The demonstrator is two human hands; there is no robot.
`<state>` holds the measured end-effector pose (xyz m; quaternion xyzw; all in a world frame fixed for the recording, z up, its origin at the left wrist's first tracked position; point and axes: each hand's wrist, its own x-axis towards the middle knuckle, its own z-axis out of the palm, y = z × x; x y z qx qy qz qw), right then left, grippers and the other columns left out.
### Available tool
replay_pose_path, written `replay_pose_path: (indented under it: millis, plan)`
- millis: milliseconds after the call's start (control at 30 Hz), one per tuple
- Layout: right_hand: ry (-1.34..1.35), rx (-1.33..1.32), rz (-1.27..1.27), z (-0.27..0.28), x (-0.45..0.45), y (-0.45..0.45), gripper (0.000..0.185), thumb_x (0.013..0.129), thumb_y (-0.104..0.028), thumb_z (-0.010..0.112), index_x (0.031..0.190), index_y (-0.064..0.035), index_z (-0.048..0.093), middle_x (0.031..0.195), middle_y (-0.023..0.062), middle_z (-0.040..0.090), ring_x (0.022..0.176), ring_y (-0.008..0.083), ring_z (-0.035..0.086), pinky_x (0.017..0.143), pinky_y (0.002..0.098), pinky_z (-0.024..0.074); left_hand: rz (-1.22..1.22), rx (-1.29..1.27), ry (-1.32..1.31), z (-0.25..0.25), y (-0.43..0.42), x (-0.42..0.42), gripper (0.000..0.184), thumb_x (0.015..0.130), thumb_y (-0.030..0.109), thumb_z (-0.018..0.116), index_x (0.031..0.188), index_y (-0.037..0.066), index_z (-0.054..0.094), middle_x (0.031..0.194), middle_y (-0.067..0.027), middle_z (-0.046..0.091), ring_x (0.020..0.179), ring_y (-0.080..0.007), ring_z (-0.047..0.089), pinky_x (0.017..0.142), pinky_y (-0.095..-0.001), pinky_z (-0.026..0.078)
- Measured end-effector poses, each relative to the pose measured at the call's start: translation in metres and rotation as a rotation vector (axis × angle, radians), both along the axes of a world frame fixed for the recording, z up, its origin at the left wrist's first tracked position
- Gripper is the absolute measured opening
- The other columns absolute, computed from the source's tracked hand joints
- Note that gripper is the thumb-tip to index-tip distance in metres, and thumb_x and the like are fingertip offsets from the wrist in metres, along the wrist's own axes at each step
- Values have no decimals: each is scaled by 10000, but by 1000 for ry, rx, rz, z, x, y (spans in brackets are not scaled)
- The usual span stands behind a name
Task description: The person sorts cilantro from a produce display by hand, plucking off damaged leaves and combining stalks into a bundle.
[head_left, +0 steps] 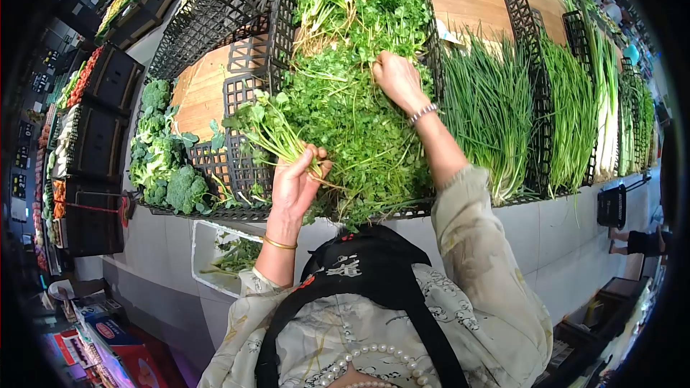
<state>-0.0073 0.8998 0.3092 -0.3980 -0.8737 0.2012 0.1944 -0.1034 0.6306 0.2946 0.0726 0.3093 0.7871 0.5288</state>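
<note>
A small bunch of leafy green herbs (277,129) is held by its pale stems in my left hand (300,176), with the leaves pointing up and to the left. My right hand (399,80) is closed at the right part of the large herb pile (352,122); whatever its fingers pinch is too small to make out. The pile lies between black plastic grid dividers (279,36). Right beside my right forearm are long thin green chives (489,108).
Broccoli (187,188) sits at the left of the display. A white box (205,251) with loose greens stands below on the floor. More green stalks (568,108) lie at the right. A black basket (612,206) and a person's legs (632,243) show at the far right.
</note>
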Motion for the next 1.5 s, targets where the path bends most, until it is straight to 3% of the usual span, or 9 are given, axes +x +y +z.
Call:
replay_pose_path:
  millis: [300,433,500,667,900,1067,1267,1400,1500]
  plan:
    - [-197,24,-174,-40,-79,64,506,817,-235,583,1207,32,401,926,252,651,888,346,658,760,445,520,92,74,-46,9,-15,-14,155,915,13,538,1051,84,562,815,-17,526,648,-112,463,698,-322,453]
    - [-212,-107,-86,3,-50,80,460,828,-234,581,1199,18,479,897,139,670,803,212,652,699,365,517,108,80,-76,12,-22,-18,150,925,17,521,1060,74,556,789,-11,497,639,-111,449,686,-302,438]
    - [49,-530,-27,46,-16,82,392,840,-273,579,1121,0,557,824,69,647,670,132,570,621,297,483,90,115,-103,5,-22,-22,149,923,18,526,1053,79,563,800,-19,516,646,-117,463,690,-306,435]
    - [503,-692,31,73,50,122,189,861,-234,587,959,-74,604,757,-9,637,561,53,438,501,226,354,41,114,-136,13,-1,-10,121,933,71,535,1049,68,568,801,-20,508,652,-121,449,705,-307,425]
    - [1073,-959,-51,66,91,20,194,973,-160,449,957,19,520,818,123,624,516,72,498,358,190,372,-117,98,-110,14,19,17,106,924,98,567,1029,82,570,796,-11,522,674,-123,473,694,-314,435]
    - [1253,-1312,218,5,98,-65,233,938,-120,535,1068,73,521,990,195,658,615,141,578,495,255,497,-172,30,-122,1,23,36,157,900,17,568,1050,56,539,849,-54,589,741,-174,569,640,-342,482]
    - [994,-1322,148,-4,81,-170,236,940,-192,570,1112,-34,534,914,58,653,740,112,616,583,244,513,-223,18,13,-13,5,50,228,926,98,577,1148,58,550,1040,-55,635,859,-178,594,779,-363,498]
    - [866,-1003,165,-48,65,-194,216,965,-225,546,1074,-38,547,882,-15,583,700,36,502,601,220,454,-195,22,119,-15,-7,49,295,909,86,599,1193,46,532,1138,-64,622,1008,-186,599,852,-389,501]
    - [754,-690,213,-48,65,-201,147,953,-145,531,1039,-26,545,956,12,577,854,105,532,751,245,455,-167,-6,55,-13,-20,45,277,896,58,602,1167,49,549,1103,-80,632,966,-201,620,828,-397,527]
